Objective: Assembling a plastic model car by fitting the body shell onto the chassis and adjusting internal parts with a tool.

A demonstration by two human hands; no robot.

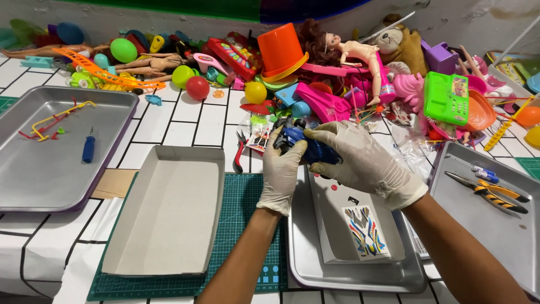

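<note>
Both my hands wear pale gloves and grip a small blue and black toy vehicle [304, 144] between them, above the middle metal tray [306, 264]. My left hand [281, 171] holds its near left end from below. My right hand [360, 160] wraps over its right side. Under my hands, a white shallow box [337, 236] lies in that tray with a colourful sticker sheet [365, 231] on it.
An empty white cardboard box lid [169, 211] rests on a green cutting mat [242, 225]. The left metal tray [34, 169] holds a blue screwdriver [88, 148] and red-yellow plastic pieces. The right tray [506, 236] holds pliers [495, 194]. A heap of toys [315, 73] fills the back; red cutters [239, 155] lie nearby.
</note>
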